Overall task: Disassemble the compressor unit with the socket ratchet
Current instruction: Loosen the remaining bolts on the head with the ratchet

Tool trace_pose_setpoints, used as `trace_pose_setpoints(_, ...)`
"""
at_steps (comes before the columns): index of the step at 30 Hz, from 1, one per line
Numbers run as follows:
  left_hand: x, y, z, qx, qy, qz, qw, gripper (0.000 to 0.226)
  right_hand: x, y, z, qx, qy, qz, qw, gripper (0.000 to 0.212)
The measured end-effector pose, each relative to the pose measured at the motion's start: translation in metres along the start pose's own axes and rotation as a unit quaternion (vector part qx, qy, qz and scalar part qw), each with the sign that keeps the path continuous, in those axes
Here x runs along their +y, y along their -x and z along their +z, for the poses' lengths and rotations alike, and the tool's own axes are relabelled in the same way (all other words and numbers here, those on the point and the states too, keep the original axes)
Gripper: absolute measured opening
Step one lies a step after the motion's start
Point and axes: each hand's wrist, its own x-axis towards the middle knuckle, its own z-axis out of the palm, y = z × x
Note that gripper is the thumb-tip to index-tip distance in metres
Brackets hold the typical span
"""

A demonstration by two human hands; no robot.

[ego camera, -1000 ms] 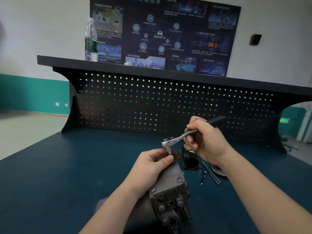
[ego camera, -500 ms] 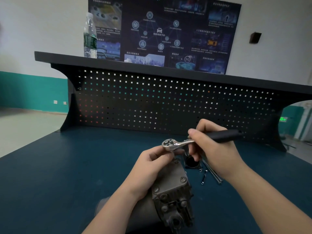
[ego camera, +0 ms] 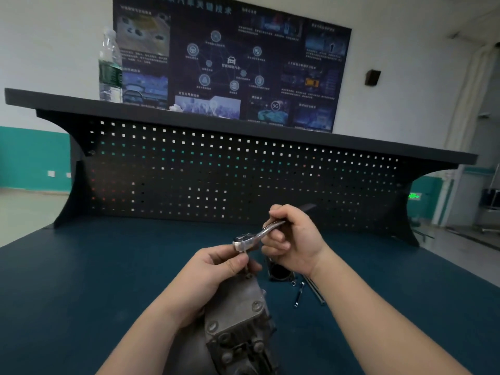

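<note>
Head view: socket ratchet [ego camera: 255, 236] head just above left-hand fingers [ego camera: 234, 262].

Two hands [ego camera: 213, 269], one ratchet [ego camera: 254, 235], one compressor [ego camera: 238, 320], one bottle [ego camera: 109, 69], one poster [ego camera: 230, 60].

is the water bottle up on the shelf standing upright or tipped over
Upright. The clear plastic water bottle with the green label stands on its base on the black shelf, neck pointing up, left of the dark wall poster.
</note>
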Motion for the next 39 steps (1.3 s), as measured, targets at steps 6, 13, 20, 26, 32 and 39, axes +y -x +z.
trace_pose_setpoints(6,-0.008,0.001,0.003,0.053,-0.004,0.023,0.998,0.018,0.001,-0.005,0.012,0.043,0.008,-0.023,0.999,0.045)
trace_pose_setpoints(13,-0.007,0.006,0.005,0.052,-0.022,0.035,0.998,0.020,0.029,0.047,0.038,0.106,0.386,-0.391,0.828,0.039)
trace_pose_setpoints(20,-0.004,0.012,0.004,0.023,0.023,0.033,0.999,0.018,0.012,0.035,0.038,0.105,0.279,-0.301,0.906,0.037)
trace_pose_setpoints(26,-0.004,0.007,0.011,0.082,-0.042,0.048,0.995,0.017,0.010,0.022,0.029,0.120,0.125,-0.219,0.960,0.044)
trace_pose_setpoints(32,-0.004,0.010,0.006,0.070,-0.058,0.034,0.995,0.019,0.053,0.054,0.054,0.086,0.577,-0.532,0.614,0.038)
trace_pose_setpoints(39,-0.003,0.011,0.010,0.024,-0.028,0.054,0.998,0.018,0.005,0.027,0.025,0.104,0.070,-0.211,0.969,0.039)
